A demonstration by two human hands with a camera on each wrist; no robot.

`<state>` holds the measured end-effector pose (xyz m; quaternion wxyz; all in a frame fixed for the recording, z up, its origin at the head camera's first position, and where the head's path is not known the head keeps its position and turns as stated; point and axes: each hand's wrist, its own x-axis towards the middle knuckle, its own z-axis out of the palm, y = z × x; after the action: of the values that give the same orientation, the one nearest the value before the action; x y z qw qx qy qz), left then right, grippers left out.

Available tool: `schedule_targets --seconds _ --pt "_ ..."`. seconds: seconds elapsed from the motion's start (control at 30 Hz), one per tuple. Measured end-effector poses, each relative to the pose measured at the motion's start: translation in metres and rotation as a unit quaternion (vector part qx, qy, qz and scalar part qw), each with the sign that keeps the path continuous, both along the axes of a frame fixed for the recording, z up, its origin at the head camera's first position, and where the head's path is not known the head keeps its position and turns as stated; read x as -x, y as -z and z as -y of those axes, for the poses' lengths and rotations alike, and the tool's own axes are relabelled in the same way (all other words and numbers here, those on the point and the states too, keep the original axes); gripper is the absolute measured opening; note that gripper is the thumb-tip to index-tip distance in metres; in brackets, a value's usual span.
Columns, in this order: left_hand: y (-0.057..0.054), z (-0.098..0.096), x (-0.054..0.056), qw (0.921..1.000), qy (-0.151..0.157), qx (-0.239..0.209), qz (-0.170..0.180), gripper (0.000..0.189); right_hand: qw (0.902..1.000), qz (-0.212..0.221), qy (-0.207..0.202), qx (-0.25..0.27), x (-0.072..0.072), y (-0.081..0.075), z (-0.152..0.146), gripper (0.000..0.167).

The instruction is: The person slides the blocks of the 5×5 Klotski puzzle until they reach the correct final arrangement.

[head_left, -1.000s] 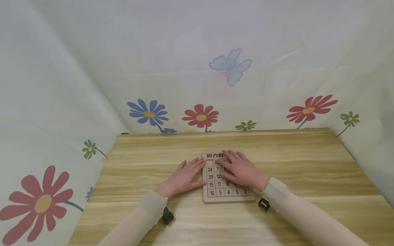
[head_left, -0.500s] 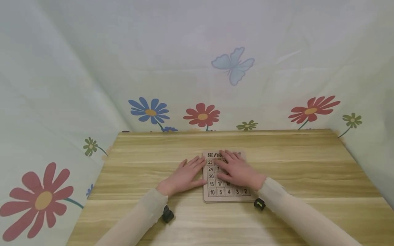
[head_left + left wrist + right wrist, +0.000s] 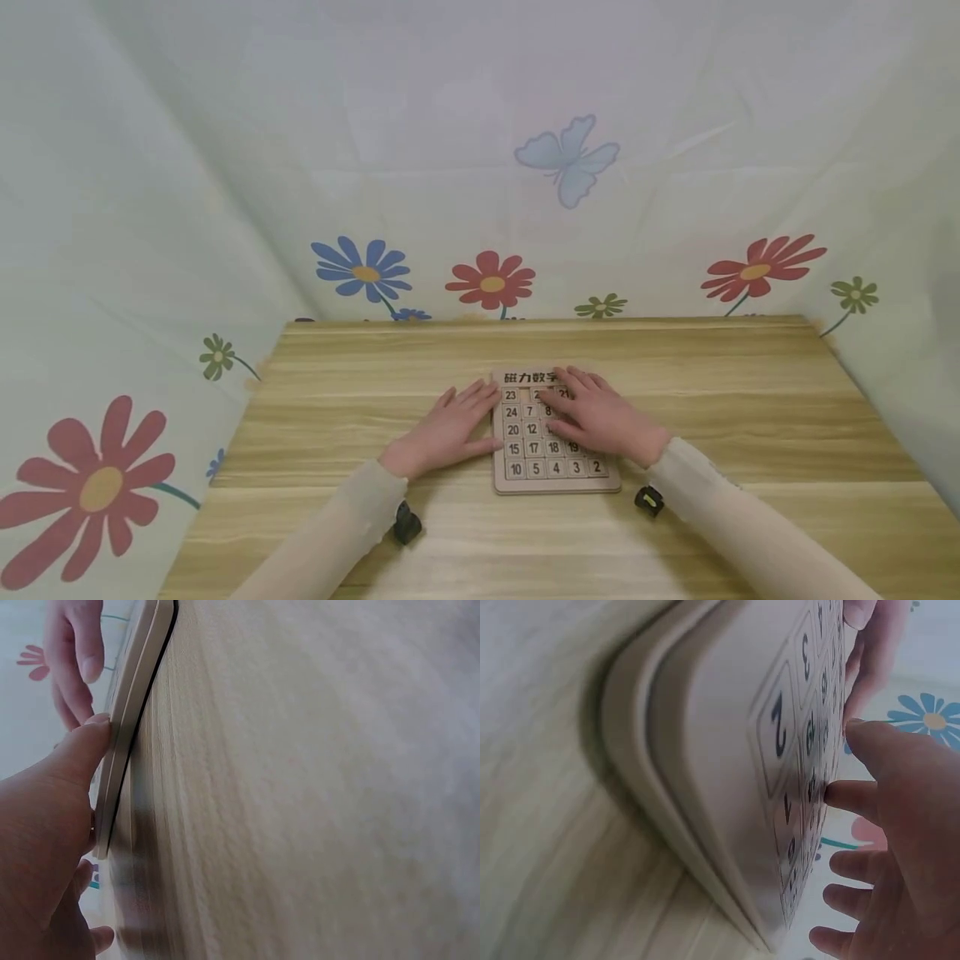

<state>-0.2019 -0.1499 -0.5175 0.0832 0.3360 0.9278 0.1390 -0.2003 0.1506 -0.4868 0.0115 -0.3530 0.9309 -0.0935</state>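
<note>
A wooden number slide puzzle (image 3: pixel 557 488) lies flat on the table in the head view. Its top row shows tile 23 (image 3: pixel 511 395) in the left corner, with a bare slot (image 3: pixel 525 396) beside it. My left hand (image 3: pixel 442 435) rests along the board's left edge, fingers extended; the left wrist view has its thumb (image 3: pixel 88 746) against the rim. Spread above the right part of the board is my right hand (image 3: pixel 606 421), its index fingertip touching a top-row tile just right of the slot. In the right wrist view that index finger (image 3: pixel 853 799) reaches the tiles. Several tiles are hidden under this hand.
A wood-grain table (image 3: pixel 360 375) extends around the puzzle. Behind it hangs a pale cloth backdrop (image 3: pixel 420 167) printed with flowers and a butterfly. Black wrist cameras, one of them the left one (image 3: pixel 407 525), hang under both sleeves close to the tabletop.
Tile 23 has slid left into the top-left corner, so the bare slot is now second in that row. My right hand went left, then back right. The left hand has stayed still.
</note>
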Motion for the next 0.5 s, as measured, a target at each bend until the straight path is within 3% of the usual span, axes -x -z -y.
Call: schedule_targets --seconds 0.27,0.5 --pt "0.001 -0.001 0.000 1.0000 -0.005 0.006 0.004 0.083 0.9997 0.009 -0.007 0.021 0.000 0.006 0.012 0.058" --pt "0.001 0.000 0.000 1.0000 -0.002 -0.001 0.002 0.082 0.9997 -0.012 0.006 0.021 -0.003 0.005 -0.008 0.061"
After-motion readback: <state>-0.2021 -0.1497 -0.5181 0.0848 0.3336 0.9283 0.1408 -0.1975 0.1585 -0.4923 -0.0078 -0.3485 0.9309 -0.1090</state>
